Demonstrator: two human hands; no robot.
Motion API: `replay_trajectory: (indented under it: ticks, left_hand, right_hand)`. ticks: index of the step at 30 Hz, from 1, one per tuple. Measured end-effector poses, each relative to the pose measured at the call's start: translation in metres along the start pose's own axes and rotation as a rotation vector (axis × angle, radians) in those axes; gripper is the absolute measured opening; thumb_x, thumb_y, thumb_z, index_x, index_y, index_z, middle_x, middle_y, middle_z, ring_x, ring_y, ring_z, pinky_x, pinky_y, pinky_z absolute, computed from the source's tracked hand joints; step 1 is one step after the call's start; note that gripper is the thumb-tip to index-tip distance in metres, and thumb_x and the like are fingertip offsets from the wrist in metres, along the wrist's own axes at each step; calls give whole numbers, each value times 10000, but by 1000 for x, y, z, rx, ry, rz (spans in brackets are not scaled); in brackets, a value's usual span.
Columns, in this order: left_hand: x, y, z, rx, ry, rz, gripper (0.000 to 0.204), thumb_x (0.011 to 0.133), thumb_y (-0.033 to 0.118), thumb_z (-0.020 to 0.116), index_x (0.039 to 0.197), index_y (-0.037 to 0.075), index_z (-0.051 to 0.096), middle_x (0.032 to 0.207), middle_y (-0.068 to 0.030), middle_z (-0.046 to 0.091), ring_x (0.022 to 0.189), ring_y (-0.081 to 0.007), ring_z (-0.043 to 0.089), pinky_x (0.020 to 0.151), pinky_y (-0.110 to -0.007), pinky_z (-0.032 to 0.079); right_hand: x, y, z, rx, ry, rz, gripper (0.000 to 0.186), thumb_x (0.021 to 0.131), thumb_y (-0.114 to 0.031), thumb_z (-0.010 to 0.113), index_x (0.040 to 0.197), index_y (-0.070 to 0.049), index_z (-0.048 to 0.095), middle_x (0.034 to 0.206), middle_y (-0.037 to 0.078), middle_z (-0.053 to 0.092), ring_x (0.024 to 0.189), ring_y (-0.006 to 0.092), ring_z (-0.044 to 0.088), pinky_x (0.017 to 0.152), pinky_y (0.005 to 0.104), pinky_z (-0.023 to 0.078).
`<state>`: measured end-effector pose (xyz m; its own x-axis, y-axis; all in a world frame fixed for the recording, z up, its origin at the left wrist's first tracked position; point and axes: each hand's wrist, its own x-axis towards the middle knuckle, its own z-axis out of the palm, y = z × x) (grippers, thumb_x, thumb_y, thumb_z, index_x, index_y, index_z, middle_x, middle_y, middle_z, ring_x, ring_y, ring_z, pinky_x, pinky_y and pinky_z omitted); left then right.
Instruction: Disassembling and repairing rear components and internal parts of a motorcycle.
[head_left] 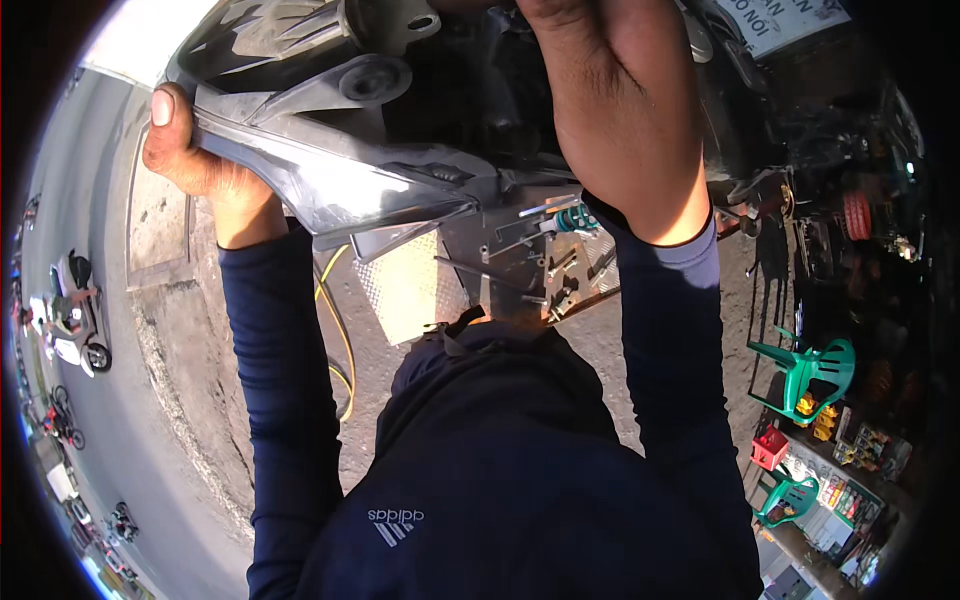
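The left hand [190, 150] was closed around the outer tip of a silver motorbike panel [330, 185], thumb on top. The panel ran lengthwise toward the right hand [610, 110], which pressed against the bike's dark body [470, 90]; its fingers were hidden.

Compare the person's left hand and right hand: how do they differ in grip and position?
The left hand is curled around the edge of the grey plastic panel, thumb on top; the right hand reaches deeper into the dark machine body, and its fingers are hidden.
The left hand sits at the outer left side; the right hand sits near the middle, higher in the view.
The right hand's back is in sunlight; the left is shaded.
Both arms wear dark blue sleeves.
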<state>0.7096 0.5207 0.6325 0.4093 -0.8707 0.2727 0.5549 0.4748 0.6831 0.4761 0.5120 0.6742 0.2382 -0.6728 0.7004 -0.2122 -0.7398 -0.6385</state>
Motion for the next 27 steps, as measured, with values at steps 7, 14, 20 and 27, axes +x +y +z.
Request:
replay_trajectory:
  ticks: [7, 14, 20, 27]
  left_hand:
    - [-3, -1, -23, 77, -204, 136, 473, 862, 370, 634, 1118, -28, 619, 1100, -109, 644, 1012, -209, 606, 939, -354, 464]
    - [10, 16, -22, 448, -410, -78, 672, 822, 380, 659, 1340, -11, 484, 1295, -139, 560, 1186, -268, 535, 1042, -405, 398]
    - [6, 18, -7, 572, -663, 64, 1026, 596, 500, 843, 1364, -13, 396, 1278, -124, 517, 1193, -230, 480, 1038, -343, 349]
    - [5, 43, 21, 698, -641, -82, 1172, 535, 528, 872, 1396, -20, 295, 1381, -163, 427, 1244, -250, 445, 1060, -348, 329]
  right_hand:
    - [-5, 3, 4, 125, 29, -20, 281, 1020, -277, 486, 925, -13, 493, 772, 71, 528, 711, 146, 507, 672, 284, 421]
    - [-4, -11, 1, -112, 87, 80, 285, 993, -283, 542, 939, -5, 506, 736, 88, 525, 682, 161, 502, 643, 304, 414]
    - [11, 3, -23, 104, -73, 137, 174, 921, -152, 658, 1033, -19, 661, 921, 27, 667, 885, 90, 635, 842, 219, 489]
    - [40, -5, -29, -18, -296, -1, 130, 808, 24, 669, 936, 36, 679, 875, 147, 675, 809, 242, 695, 706, 319, 532]
